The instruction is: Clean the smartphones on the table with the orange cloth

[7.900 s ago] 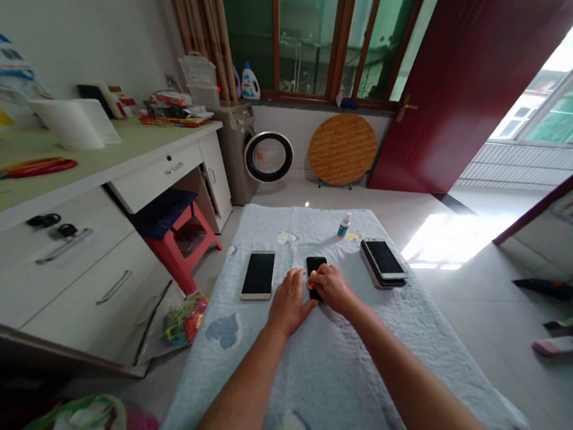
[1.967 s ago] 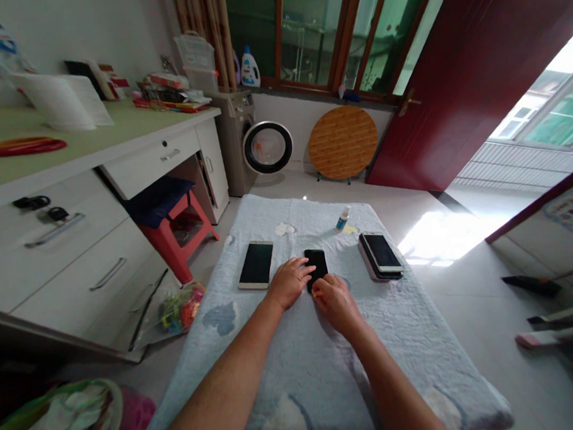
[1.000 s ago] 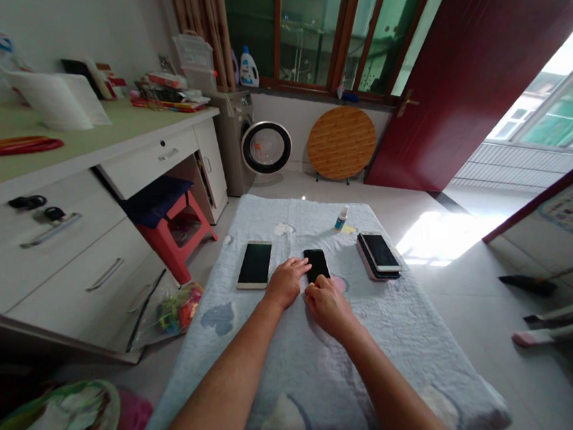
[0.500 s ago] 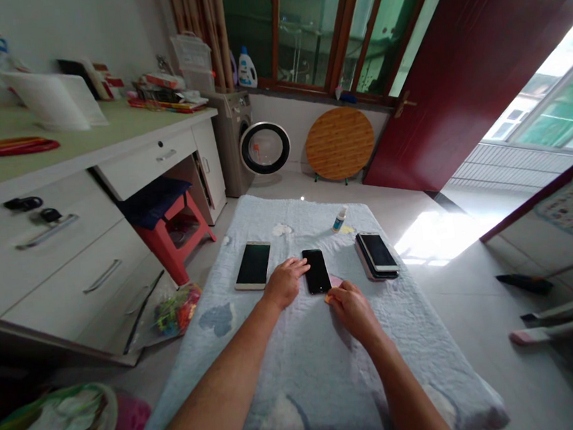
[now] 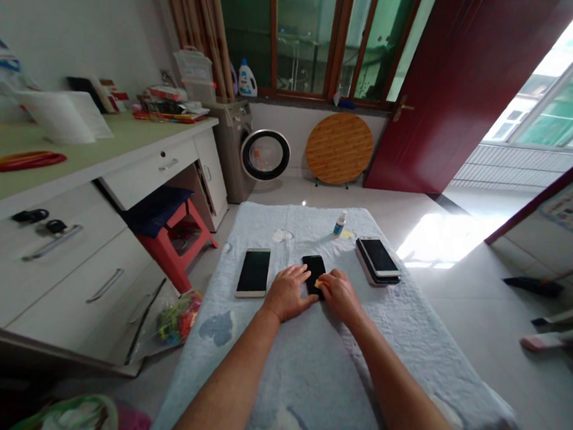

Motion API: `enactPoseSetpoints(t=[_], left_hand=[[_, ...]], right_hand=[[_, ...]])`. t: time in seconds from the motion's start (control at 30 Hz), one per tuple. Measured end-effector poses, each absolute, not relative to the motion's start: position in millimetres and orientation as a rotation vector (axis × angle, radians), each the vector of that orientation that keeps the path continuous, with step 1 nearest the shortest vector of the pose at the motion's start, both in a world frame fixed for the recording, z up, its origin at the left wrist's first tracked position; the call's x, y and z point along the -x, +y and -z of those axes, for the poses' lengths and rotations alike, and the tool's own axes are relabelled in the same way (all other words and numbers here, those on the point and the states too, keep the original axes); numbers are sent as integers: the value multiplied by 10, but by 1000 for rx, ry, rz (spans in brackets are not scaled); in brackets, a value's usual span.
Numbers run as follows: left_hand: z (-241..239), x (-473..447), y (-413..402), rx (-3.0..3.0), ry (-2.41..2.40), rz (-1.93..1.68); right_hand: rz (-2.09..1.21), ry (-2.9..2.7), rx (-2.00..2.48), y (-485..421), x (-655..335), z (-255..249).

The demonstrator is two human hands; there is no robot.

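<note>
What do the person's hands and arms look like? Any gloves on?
No gloves: the left hand and right hand are both bare, with no ring that I can make out. The forearms show no sleeves, watch or bracelet.

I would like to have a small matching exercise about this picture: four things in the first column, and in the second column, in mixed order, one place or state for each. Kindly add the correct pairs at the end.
Column one
1. Black phone
2. Small bottle
3. Right hand
4. Gold-edged phone

Column two
A. stands upright on the cloth, farther away than the phones
B. lies uncovered, to the left of the left hand
C. pinches a small orange piece
D. lies flat, partly covered from view

Pairs: 1-D, 2-A, 3-C, 4-B
</note>
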State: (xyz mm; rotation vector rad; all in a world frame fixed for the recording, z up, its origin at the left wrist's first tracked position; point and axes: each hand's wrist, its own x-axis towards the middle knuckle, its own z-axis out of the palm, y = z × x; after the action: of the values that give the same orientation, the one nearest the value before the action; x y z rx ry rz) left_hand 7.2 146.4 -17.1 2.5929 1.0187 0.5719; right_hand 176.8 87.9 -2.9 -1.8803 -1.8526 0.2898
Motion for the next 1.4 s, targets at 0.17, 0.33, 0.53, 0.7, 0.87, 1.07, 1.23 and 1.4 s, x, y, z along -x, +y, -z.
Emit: enactPoseSetpoints(t=[0.17,0.33,0.53,0.7,0.87,1.07,1.23,1.4], left_hand=[[178,-61,1488,-2565,988,-558],[169,-64,1481,-2549,993,-579],[188,-69,1483,-2523,966,-608],[136,-70,1450,-2456,954,-660],[107,-75,1438,-2449,950,-658],[143,-81,1423,-2539,964,-577],[42,-164,1267,-2578,1122,-425],[3,-292,1096,-2575,1265,-409]], right_hand=[[-240,-1851,1908,1253,-1899,123],[-173,-1876,1973,1641,-1941,104],[-125,-1898,1997,1839,-1873,85],[-142,-1974,1907,1691,-1776,58],[-208,-2086,1756,1408,-1781,16],[-355,-1980,1743,1085,-1926,60],[-405,-1829,1681,937,-1992,135],[-273,-1664,1727,904,-2071,179]])
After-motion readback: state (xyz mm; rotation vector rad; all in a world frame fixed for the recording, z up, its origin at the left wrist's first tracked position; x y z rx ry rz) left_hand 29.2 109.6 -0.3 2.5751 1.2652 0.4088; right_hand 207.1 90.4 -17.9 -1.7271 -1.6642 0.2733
